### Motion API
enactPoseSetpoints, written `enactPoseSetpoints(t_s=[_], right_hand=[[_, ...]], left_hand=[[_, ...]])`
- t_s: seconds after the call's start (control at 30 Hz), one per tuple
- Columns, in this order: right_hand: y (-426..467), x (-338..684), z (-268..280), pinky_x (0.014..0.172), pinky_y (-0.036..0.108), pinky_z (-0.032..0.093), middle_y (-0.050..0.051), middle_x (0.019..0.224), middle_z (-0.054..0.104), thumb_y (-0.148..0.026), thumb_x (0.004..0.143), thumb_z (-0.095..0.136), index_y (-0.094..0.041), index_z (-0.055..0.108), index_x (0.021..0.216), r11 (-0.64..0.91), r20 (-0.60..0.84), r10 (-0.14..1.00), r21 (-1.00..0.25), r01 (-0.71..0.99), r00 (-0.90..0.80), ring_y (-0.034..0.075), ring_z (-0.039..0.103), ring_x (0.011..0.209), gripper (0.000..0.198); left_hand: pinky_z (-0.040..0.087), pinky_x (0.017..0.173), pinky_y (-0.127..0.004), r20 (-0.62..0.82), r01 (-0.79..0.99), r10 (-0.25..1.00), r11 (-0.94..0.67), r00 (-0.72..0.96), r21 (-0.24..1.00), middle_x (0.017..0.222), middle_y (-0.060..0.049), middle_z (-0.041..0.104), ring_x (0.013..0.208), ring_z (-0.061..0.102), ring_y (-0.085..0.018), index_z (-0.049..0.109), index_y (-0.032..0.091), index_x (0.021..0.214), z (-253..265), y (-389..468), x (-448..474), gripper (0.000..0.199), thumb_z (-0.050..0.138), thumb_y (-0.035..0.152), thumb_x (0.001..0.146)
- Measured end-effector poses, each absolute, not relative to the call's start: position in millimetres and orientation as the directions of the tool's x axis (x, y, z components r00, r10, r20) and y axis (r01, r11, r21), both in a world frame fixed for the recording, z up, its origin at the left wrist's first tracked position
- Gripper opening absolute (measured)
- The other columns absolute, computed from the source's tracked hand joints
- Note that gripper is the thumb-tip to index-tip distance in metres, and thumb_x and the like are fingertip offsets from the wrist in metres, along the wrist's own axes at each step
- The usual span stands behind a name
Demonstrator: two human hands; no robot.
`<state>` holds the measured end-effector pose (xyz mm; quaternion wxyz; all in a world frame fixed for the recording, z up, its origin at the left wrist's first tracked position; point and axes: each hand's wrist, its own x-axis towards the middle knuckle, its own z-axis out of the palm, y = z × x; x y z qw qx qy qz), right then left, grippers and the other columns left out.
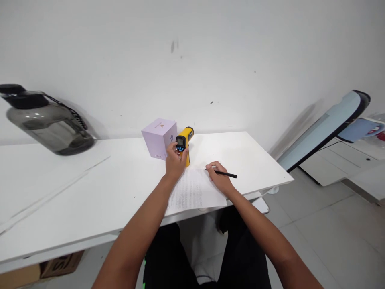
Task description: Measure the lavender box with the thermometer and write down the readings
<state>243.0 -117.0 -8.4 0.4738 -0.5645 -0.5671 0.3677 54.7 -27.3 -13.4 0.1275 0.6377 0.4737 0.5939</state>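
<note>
My left hand (175, 162) is closed around a yellow and black infrared thermometer (188, 133). Its small screen and blue buttons face me, and its nose points toward the wall. Part of its handle is hidden by my fingers. In my right hand (219, 178) is a black pen (230, 174), held in a writing grip, its tip close to the upper right of a sheet of paper (207, 194). Rows of blurred writing cover the sheet's left part. A lilac box (158, 136) stands just left of the thermometer, near my left fingers.
A grey see-through water bottle (54, 124) stands on the white table (84, 188) at the left. The wall (210, 60) runs along the table's back edge. Beyond the right end leans a light-blue panel with a black edge (327, 128). Cardboard boxes (60, 265) lie below the table.
</note>
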Motion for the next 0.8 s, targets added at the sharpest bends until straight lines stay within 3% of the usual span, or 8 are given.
enactPoseSetpoints(t_s=[0.13, 0.57, 0.8], right_hand=[[-117, 243, -9, 0.057, 0.028, 0.038, -0.007, 0.051, 0.053, -0.063, 0.088, 0.056, -0.025, 0.056, 0.086, 0.083, 0.116, 0.989, -0.945, 0.316, 0.087, 0.015, 0.05, 0.051, 0.038], [-117, 242, -7, 0.058, 0.028, 0.039, -0.007, 0.051, 0.055, -0.057, 0.089, 0.055, -0.025, 0.057, 0.086, 0.066, 0.097, 0.993, -0.932, 0.355, 0.07, 0.015, 0.051, 0.052, 0.033], [-118, 242, -5, 0.058, 0.028, 0.038, -0.007, 0.052, 0.055, -0.056, 0.089, 0.054, -0.024, 0.059, 0.09, 0.061, 0.093, 0.993, -0.926, 0.374, 0.068, 0.015, 0.053, 0.053, 0.032]], left_hand=[[0.057, 0.07, -0.033, 0.61, 0.457, 0.776, -0.488, -0.163, 0.744, 0.126, -0.017, 0.063, 0.085, 0.072, -0.019, 0.04, 0.021, 0.123, -11, -29, 55, 0.049, 0.06, 0.049, 0.088], [0.062, 0.081, -0.034, 0.573, 0.361, 0.809, -0.499, -0.131, 0.788, 0.142, -0.015, 0.056, 0.104, 0.071, -0.021, 0.043, 0.025, 0.137, 0, -35, 55, 0.055, 0.062, 0.043, 0.089], [0.061, 0.089, -0.037, 0.557, 0.345, 0.817, -0.485, -0.15, 0.804, 0.151, -0.015, 0.049, 0.122, 0.063, -0.026, 0.035, 0.028, 0.148, 0, -35, 54, 0.066, 0.062, 0.044, 0.09]])
